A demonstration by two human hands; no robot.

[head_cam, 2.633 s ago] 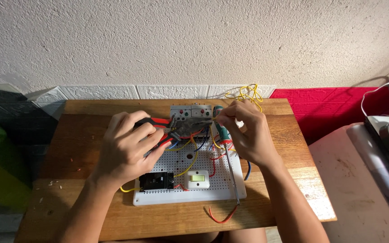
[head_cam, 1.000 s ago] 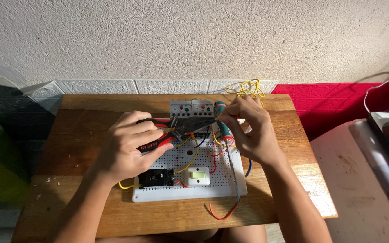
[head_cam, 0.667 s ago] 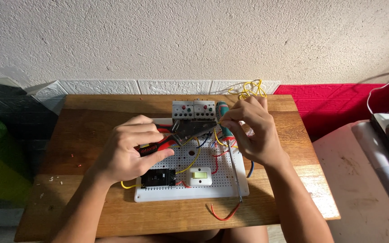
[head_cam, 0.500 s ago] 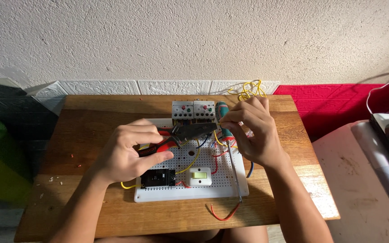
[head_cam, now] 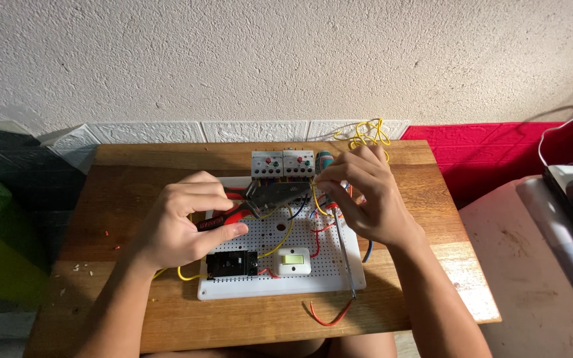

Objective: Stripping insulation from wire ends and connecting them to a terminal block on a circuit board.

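Note:
A white perforated board (head_cam: 313,282) lies on a small wooden table (head_cam: 134,172). It carries two grey relay blocks (head_cam: 283,164), a black switch box (head_cam: 231,264), a white push-button unit (head_cam: 294,260) and tangled yellow, red and blue wires (head_cam: 285,235). My left hand (head_cam: 184,222) grips red-and-black-handled pliers (head_cam: 266,197) whose jaws point right toward the wires below the relays. My right hand (head_cam: 366,195) pinches wires beside the jaw tips and holds a green-handled screwdriver (head_cam: 343,248), whose thin shaft runs down over the board's right edge.
A bundle of yellow wire (head_cam: 366,132) lies at the table's back edge against a rough white wall. A red loose wire (head_cam: 329,318) curls off the board's front. A red cloth (head_cam: 499,159) and a pale stained surface (head_cam: 532,265) stand to the right.
My left hand has turned the pliers so the jaws reach further right under the relay blocks. My right hand has stayed at the wires by the relays.

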